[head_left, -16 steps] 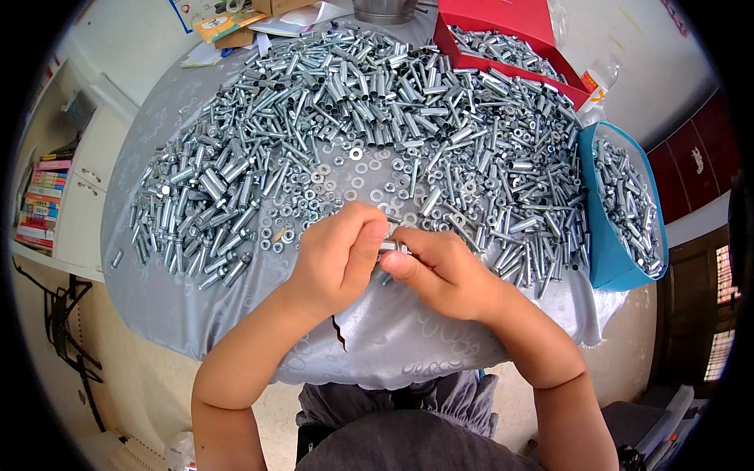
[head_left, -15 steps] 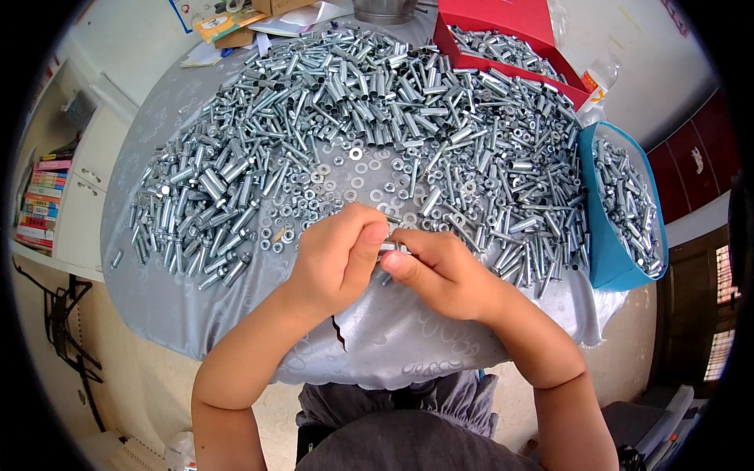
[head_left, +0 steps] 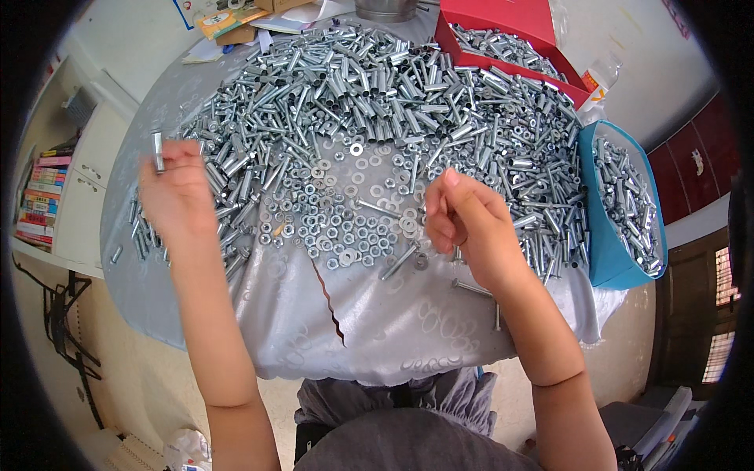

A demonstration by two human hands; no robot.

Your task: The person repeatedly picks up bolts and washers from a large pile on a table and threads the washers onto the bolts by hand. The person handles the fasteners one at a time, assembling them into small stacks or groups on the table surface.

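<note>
Got hands apart: pinching a silver cylindrical metal bolt [head_left: 157, 149] in the left hand [head_left: 182, 188] (pretty blurry), above the grey tablecloth [head_left: 385, 314], left side; curling right hand [head_left: 471, 228], can't tell if gripping.

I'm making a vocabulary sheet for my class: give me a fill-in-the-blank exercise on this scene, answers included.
1. The bin directly right of the right hand is ____.
2. The shiny piece beside the blurred left hand is made of ____.
3. Between the two hands lie many small hexagonal ____.
4. The open box at the heap's far right is ____.
Missing words: blue; metal; nuts; red.
</note>
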